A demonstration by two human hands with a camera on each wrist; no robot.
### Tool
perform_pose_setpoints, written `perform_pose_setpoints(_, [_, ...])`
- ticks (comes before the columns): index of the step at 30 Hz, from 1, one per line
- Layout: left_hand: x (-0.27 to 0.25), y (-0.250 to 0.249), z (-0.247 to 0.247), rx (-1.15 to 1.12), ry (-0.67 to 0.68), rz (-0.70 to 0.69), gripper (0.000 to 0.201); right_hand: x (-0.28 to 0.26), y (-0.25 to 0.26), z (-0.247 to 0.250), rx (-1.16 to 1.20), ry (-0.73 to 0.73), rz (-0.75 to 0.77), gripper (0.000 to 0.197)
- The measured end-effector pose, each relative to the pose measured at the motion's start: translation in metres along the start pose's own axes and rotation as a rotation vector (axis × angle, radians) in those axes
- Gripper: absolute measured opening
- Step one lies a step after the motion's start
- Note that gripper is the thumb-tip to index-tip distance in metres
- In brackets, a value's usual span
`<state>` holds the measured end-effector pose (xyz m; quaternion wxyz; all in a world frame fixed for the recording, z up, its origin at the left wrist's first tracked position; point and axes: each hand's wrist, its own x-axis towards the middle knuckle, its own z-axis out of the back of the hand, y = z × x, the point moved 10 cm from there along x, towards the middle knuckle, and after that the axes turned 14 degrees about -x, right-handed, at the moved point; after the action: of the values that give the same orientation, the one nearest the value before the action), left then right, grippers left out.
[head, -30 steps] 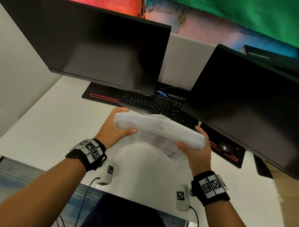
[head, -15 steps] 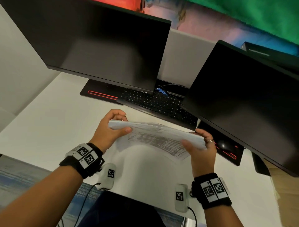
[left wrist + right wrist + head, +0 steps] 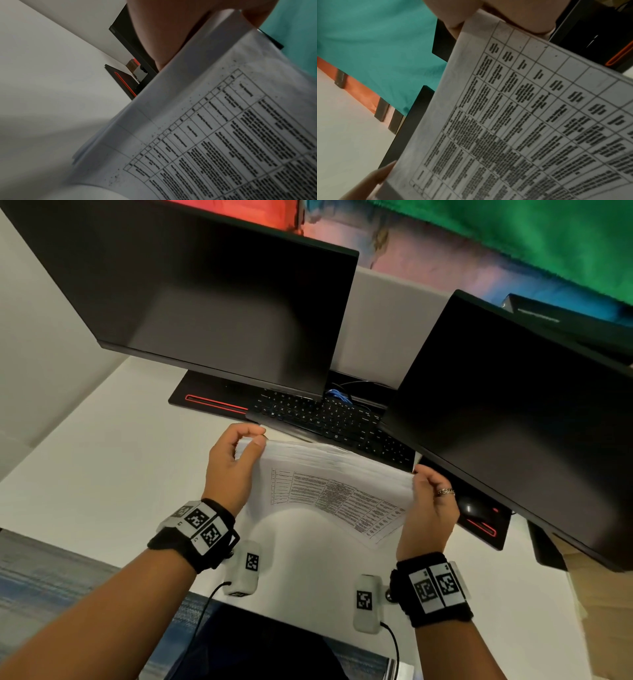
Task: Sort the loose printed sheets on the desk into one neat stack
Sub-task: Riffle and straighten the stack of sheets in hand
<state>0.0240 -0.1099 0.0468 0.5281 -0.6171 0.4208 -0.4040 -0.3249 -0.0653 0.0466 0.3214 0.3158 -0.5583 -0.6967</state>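
A sheaf of printed sheets (image 3: 329,484) with tables on them hangs above the white desk (image 3: 102,460), bowed upward in the middle. My left hand (image 3: 236,460) grips its left end, thumb over the top edge. My right hand (image 3: 428,501) grips the right end, a ring on one finger. In the left wrist view the sheets (image 3: 223,135) fill the lower right, with several edges fanned at the corner. The right wrist view shows the bottom printed sheet (image 3: 522,115) close up, pinched between my fingers (image 3: 513,14).
Two dark monitors (image 3: 212,296) (image 3: 513,419) stand behind the sheets, and a black keyboard (image 3: 325,419) lies under them. A black mouse (image 3: 474,510) sits on a pad at the right. A cardboard box (image 3: 596,587) is at the far right.
Both hands have tilted the sheaf so its printed underside faces me more, and it has moved slightly away toward the keyboard. The grip on both ends stays.
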Motion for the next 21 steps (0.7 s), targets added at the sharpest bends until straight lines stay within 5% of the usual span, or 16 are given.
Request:
perform_pose_setpoints(8, [-0.0013, -0.0056, -0.0021, -0.111, -0.047, 0.064, 0.028, 0.0035, 0.0099, -0.0022, -0.037, -0.050, 0.025, 0.024])
perform_pose_setpoints(21, [0.0023, -0.0015, -0.0018, -0.086, -0.040, 0.041, 0.020, -0.0025, 0.0100, -0.0006, -0.033, -0.078, 0.039, 0.024])
